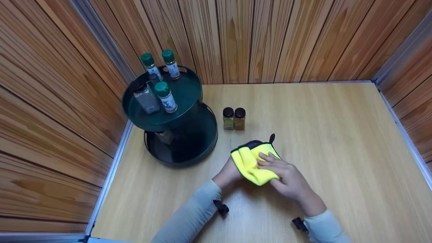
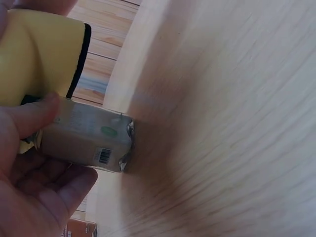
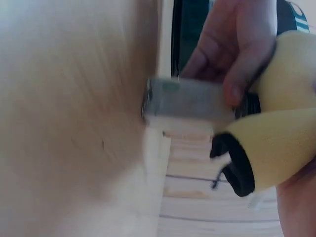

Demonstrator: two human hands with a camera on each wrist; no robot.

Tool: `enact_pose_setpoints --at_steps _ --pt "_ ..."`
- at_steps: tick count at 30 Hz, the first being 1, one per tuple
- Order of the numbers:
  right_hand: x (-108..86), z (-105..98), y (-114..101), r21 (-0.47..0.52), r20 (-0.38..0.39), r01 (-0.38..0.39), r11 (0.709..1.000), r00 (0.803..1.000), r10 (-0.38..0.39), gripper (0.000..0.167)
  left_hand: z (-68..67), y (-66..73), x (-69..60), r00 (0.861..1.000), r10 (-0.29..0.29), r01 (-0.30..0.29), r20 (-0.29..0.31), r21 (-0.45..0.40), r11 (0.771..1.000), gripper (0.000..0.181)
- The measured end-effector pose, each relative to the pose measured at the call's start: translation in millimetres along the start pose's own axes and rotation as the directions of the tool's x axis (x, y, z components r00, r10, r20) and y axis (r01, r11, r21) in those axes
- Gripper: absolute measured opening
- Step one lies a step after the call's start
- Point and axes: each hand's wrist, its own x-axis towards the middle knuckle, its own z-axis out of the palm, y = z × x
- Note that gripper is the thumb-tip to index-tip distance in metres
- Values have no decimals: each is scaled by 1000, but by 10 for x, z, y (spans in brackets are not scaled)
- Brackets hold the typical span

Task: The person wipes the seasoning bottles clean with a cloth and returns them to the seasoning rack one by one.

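A small clear spice jar with a barcode label [image 2: 86, 136] stands upright, its base at or just above the table. My left hand [image 1: 230, 171] grips it near its dark cap, thumb on one side and fingers on the other. Over the jar's top lies a yellow cloth with black edging [image 1: 248, 162], which hides the jar in the head view. My right hand [image 1: 287, 177] holds the cloth from the right, fingers spread on top of it and thumb at its lower edge.
A dark green two-tier round rack [image 1: 189, 96] stands at the left, with several jars on its upper tier and one partly visible below. Two dark-capped spice jars [image 1: 228, 118] stand side by side right of it. Wood-panelled walls [image 1: 233, 40] enclose the table [image 1: 330, 135].
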Motion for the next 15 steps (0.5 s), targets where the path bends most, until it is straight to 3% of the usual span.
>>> enact_pose_setpoints --at_steps 3,5,7,9,12,13,15 --pt "-40 -40 15 19 -42 -73 997 996 73 47 34 13 22 999 -48 48 15 -36 998 34" --pt "-39 -41 9 3 -78 -162 987 984 162 44 54 28 42 994 -98 102 39 -95 990 37" --pt "-8 -16 -8 -15 -113 -269 963 957 266 40 61 42 54 985 -157 166 66 -163 972 43" --pt "53 27 -33 -39 -132 -379 925 919 371 39 57 55 59 977 -189 204 95 -186 961 49" --pt "184 119 -70 -83 -140 -482 872 872 468 40 46 67 73 975 -192 209 112 -175 962 53" --pt "226 152 -80 -95 -138 -487 868 870 474 41 45 68 77 977 -181 198 108 -174 965 53" --pt "283 214 -92 -130 -135 -460 878 886 444 43 49 63 84 982 -165 178 90 -164 970 52"
